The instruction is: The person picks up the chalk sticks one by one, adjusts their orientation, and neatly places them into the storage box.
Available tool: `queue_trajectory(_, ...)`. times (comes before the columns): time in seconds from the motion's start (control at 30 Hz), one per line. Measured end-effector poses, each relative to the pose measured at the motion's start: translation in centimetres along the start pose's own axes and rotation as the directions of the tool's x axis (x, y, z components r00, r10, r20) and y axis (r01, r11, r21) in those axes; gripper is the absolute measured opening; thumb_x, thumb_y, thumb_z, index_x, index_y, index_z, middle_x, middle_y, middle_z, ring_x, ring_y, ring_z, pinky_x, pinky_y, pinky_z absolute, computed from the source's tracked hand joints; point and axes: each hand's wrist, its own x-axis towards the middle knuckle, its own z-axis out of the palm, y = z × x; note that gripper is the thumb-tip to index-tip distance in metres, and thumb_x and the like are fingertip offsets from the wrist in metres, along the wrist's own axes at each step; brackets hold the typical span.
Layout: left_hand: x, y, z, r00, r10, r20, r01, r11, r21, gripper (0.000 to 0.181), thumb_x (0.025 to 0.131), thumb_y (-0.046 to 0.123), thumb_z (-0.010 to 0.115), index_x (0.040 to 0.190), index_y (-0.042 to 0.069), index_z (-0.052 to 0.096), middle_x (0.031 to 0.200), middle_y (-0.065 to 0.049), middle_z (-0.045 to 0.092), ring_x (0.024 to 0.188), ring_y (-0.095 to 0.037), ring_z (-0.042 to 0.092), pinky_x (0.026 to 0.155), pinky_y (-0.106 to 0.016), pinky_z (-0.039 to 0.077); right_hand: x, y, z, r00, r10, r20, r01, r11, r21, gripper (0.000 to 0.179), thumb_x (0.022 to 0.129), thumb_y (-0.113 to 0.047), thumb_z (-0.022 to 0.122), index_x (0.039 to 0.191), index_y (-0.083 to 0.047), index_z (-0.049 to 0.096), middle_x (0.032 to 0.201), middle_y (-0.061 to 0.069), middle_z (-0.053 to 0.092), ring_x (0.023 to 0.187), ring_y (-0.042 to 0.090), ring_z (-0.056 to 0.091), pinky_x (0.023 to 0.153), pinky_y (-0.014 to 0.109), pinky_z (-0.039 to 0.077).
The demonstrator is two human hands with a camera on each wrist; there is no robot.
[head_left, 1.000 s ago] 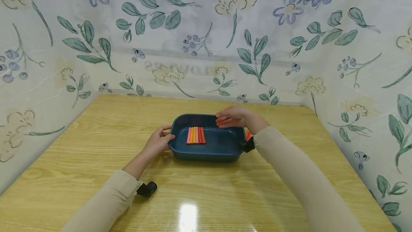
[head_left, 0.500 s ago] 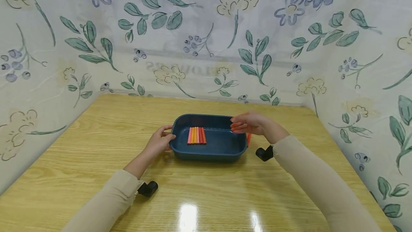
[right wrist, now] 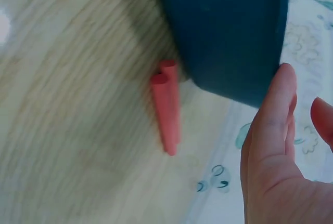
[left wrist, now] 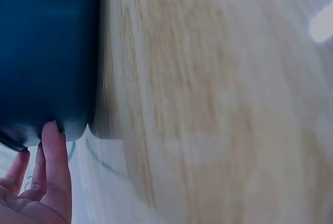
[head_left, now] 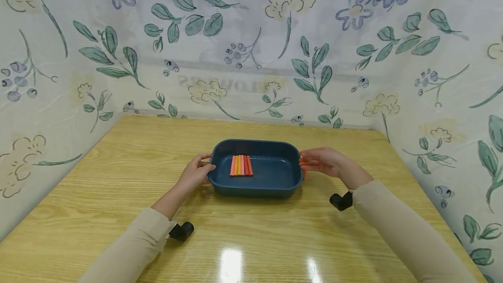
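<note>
A deep blue rectangular dish (head_left: 255, 192) with rounded corners stands on the table. Inside it, left of centre, several slim pink, yellow and red sticks (head_left: 241, 166) lie side by side in a row. My left hand (head_left: 194, 171) holds the dish's left end, thumb over the rim. In the left wrist view its fingers (left wrist: 56, 161) meet the outer wall. At the other end my right hand (head_left: 324, 160) has nearly straight fingers at the rim, with the thumb apart in the right wrist view. Below that hand, two red sticks (right wrist: 165, 112) lie beside the dish.
The wooden table (head_left: 129, 160) extends around the dish on all sides. A floral-print cloth (head_left: 251, 47) rises at the back and both sides. Black wrist devices (head_left: 341, 201) hang below both sleeves.
My right hand has moved right and down from above the dish's inside to its right rim. The left hand, the dish and the sticks in it stay essentially put.
</note>
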Motion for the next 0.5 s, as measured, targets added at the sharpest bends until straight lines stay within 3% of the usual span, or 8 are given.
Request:
queue_trajectory(0.1,-0.1,0.1,0.0,1.000,0.000,0.003,0.000,1.000,-0.005,0.049,0.095,0.013,0.048,0.141,0.003,0.034,0.129,-0.027,0.043,0.097,-0.033,0.060,0.076,-0.038,0.054,-0.1,0.5,-0.6,1.000,-0.006,-0.023,0.007,0.999,0.037,0.048,0.096,-0.005,0.048,0.137,0.013,0.031,0.100,0.014,0.059,0.082,0.017,0.065,0.092,0.036,0.045)
queue_trajectory(0.23,-0.1,0.0,0.1,1.000,-0.004,-0.001,0.004,1.000,-0.008,0.048,0.095,0.013,0.049,0.140,0.004,0.035,0.128,-0.027,0.044,0.092,-0.030,0.062,0.076,-0.038,0.054,-0.2,1.5,-1.1,0.997,-0.016,-0.077,0.018,0.999,0.027,0.048,0.095,-0.006,0.049,0.135,0.014,0.033,0.096,0.012,0.060,0.082,0.017,0.065,0.089,0.035,0.047)
queue_trajectory(0.37,-0.1,-0.2,0.0,1.000,-0.001,-0.009,0.001,1.000,-0.010,0.048,0.095,0.013,0.049,0.140,0.004,0.036,0.126,-0.027,0.044,0.089,-0.028,0.062,0.074,-0.037,0.054,-0.1,2.5,-1.6,0.991,-0.028,-0.134,0.027,1.000,-0.005,0.047,0.095,-0.005,0.050,0.134,0.016,0.034,0.101,0.015,0.058,0.082,0.016,0.064,0.083,0.032,0.051)
queue_trajectory(0.5,0.0,-0.3,-0.1,1.000,0.005,-0.011,-0.005,1.000,-0.004,0.048,0.094,0.014,0.049,0.140,0.004,0.036,0.126,-0.027,0.045,0.091,-0.029,0.061,0.073,-0.036,0.054,0.2,3.4,-1.7,0.985,-0.052,-0.162,0.049,0.999,-0.020,0.049,0.094,-0.001,0.050,0.134,0.018,0.031,0.125,0.032,0.047,0.095,0.022,0.063,0.089,0.034,0.047)
